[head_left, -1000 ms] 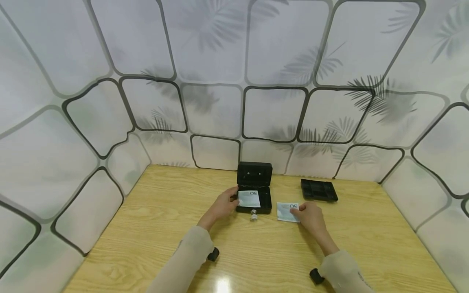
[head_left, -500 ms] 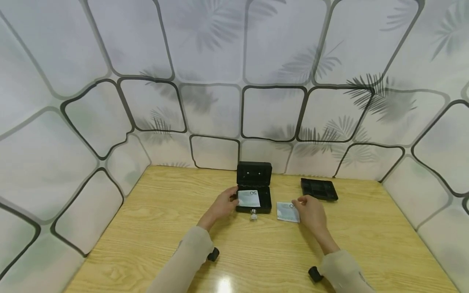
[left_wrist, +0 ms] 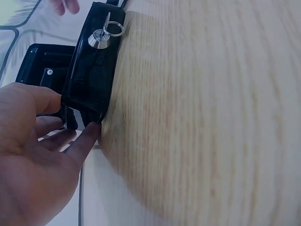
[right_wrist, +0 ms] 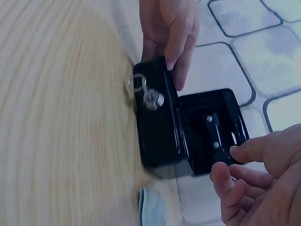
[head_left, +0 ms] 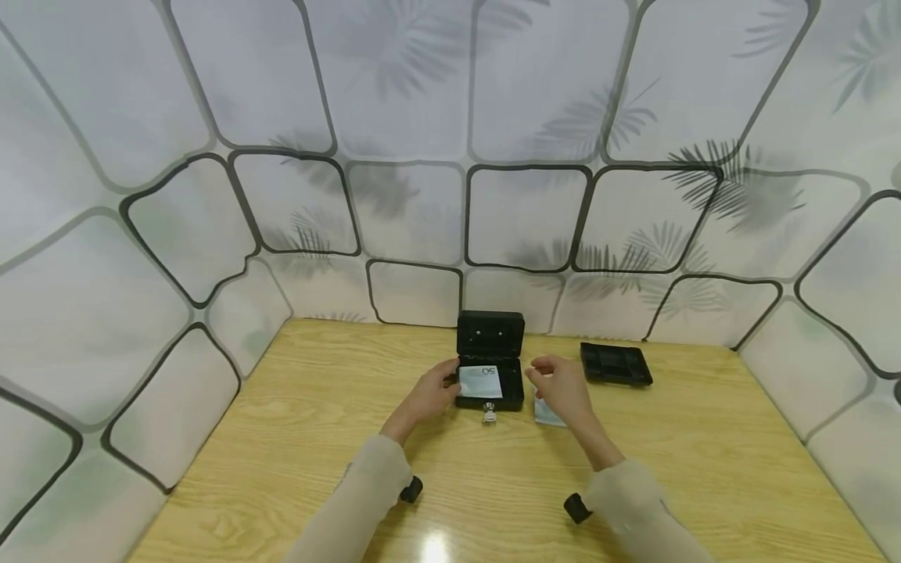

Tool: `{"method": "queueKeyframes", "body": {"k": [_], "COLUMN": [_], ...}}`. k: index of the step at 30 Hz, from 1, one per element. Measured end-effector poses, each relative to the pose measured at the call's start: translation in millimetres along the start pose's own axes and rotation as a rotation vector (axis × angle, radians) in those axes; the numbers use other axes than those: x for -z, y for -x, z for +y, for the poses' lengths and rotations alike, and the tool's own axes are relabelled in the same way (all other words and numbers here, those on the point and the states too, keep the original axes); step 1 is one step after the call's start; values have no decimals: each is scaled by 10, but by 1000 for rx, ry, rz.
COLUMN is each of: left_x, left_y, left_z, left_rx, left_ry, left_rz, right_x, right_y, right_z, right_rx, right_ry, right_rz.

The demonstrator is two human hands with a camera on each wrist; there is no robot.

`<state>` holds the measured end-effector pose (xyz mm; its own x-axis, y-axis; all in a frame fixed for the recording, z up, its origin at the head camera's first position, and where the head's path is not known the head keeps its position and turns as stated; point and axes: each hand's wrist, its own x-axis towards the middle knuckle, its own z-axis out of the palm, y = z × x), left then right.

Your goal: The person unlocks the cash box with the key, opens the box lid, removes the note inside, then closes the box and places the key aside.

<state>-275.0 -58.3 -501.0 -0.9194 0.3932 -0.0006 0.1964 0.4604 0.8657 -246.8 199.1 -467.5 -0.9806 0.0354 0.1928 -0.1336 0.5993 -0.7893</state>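
Observation:
A small black cash box (head_left: 514, 383) stands on the table with its lid (head_left: 490, 332) raised. Inside it, on the left, lies a banknote (head_left: 480, 383) marked 50. My left hand (head_left: 431, 391) holds the box by its left side, thumb at the top edge and fingers along the end wall (left_wrist: 87, 104). A key with a ring (right_wrist: 137, 83) sits in the front lock (right_wrist: 153, 100). Near the box's right side hovers my right hand (head_left: 563, 389), thumb and forefinger apart, nothing between them. Below it lies a second, folded banknote (head_left: 549, 416), partly hidden by that hand.
A black compartment tray (head_left: 615, 365) lies to the right of the box, toward the back. The wooden table (head_left: 303, 375) meets a patterned curtain wall (head_left: 415, 293) close behind the box. Both forearms come in from the front edge.
My right hand has come off the folded banknote, risen and moved left toward the box. The folded banknote stays on the table. My left hand keeps its hold on the box.

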Motion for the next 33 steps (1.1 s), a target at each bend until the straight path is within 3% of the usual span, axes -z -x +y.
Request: {"method": "queueKeyframes", "body": {"k": [10, 14, 33], "left_x": [-9, -7, 8], "left_y": [-15, -18, -9], "left_z": [-23, -22, -37], "left_rx": [-1, -4, -7], "left_ry": [19, 28, 38], "left_rz": [-2, 2, -4], "right_x": [-214, -298, -460], "right_y": [-37, -35, -33], "right_z": [-108, -108, -228], "right_rx": [-91, -83, -138], "right_ry": [-30, -19, 16], "right_rz": [-156, -192, -267]}}
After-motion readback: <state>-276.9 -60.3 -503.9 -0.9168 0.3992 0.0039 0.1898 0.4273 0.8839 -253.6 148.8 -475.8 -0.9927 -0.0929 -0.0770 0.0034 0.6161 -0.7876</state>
